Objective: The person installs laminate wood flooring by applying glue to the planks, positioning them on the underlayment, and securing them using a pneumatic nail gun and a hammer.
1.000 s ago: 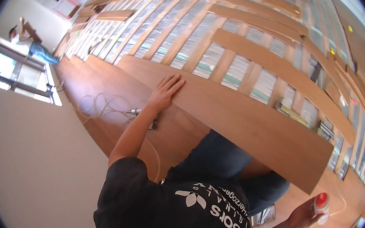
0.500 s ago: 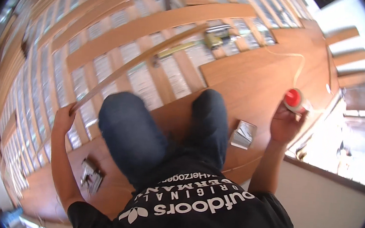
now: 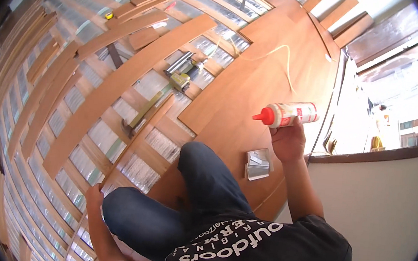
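In my right hand (image 3: 289, 143) is a white squeeze bottle (image 3: 300, 114) with a red cap and nozzle, held nearly level above the laid wooden floor (image 3: 255, 79). Its nozzle points left. My left hand (image 3: 94, 196) grips a long, narrow floorboard (image 3: 139, 138), seen nearly edge-on, which slants from beyond my left knee back toward my left arm. Just past the board's far end lie a hammer (image 3: 147, 110) and a pneumatic nail gun (image 3: 180, 76) on the open battens.
An open box of metal fasteners (image 3: 258, 164) rests on the floor near my right wrist. A yellow air hose (image 3: 287, 62) curls across the finished boards. Loose planks (image 3: 121, 88) lie over battens with shiny sheeting between them. A low wall (image 3: 370, 198) stands at right.
My view has turned, shifting the floor within it. The bottle has swung from facing me to lying sideways, nozzle left. My left hand still holds the floorboard, now closer to my knee.
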